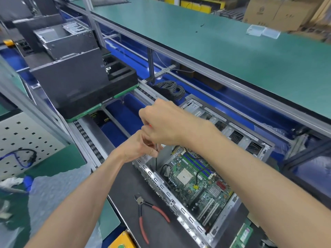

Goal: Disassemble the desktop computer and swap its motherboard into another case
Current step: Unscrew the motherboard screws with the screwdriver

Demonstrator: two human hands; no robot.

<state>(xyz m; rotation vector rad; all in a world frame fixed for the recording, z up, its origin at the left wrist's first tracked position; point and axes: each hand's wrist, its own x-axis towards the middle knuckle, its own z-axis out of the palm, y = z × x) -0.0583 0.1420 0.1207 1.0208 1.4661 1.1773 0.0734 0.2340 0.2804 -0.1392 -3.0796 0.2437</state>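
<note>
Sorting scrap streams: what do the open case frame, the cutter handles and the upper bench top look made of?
Case frame: looks like bare stamped sheet steel, shiny grey with punched slots. Cutter handles: red, matte, probably a plastic or rubber dip over dark metal jaws. Bench top: smooth green surface with slight sheen, likely a rubber or vinyl mat; cannot tell what lies under it.

Black mat [129, 183] bears open case [180, 210] and pliers [148, 213].

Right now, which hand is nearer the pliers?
Left. The left hand pinches the screwdriver shaft just above the pliers; the right hand grips the handle higher, farther away.
</note>
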